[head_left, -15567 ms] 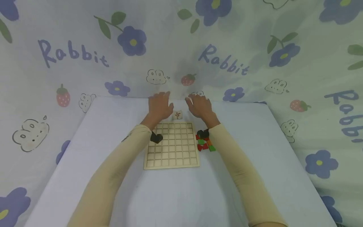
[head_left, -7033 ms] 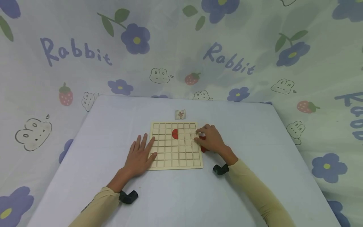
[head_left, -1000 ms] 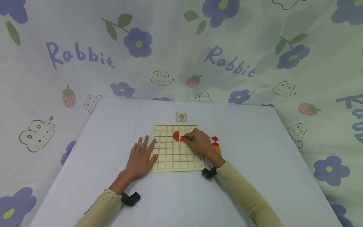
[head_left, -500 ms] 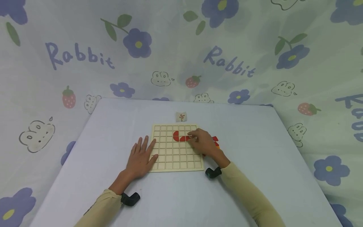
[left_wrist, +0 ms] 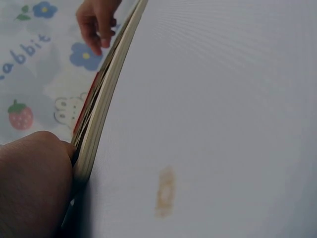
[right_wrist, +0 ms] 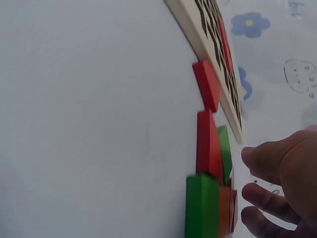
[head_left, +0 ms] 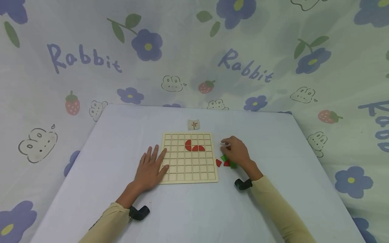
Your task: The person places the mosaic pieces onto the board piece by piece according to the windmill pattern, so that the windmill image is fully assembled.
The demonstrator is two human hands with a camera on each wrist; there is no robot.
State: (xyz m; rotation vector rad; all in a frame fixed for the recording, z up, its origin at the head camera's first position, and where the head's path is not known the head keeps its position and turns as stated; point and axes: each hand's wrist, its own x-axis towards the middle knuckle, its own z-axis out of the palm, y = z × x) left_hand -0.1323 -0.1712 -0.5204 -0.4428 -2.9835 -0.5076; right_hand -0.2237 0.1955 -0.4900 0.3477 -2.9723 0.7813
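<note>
A wooden grid board lies on the white table. My left hand rests flat on its left edge, fingers spread. Several red quarter-round pieces sit in the board's cells: a half-round pair and, to its right, two more side by side. My right hand hovers right of the board over the loose blocks, thumb and fingers apart with nothing showing between them. Below those fingers in the right wrist view are a green block and red blocks, with an orange one beside them.
A small card with a gridded pinwheel-like picture lies behind the board. One red block is right by the board's right edge. Patterned cloth stands behind the table.
Red pieces now lie on the board that were not there at first. In the last second the right hand has let go of the newest one and moved right to the loose blocks; the left stayed still.
</note>
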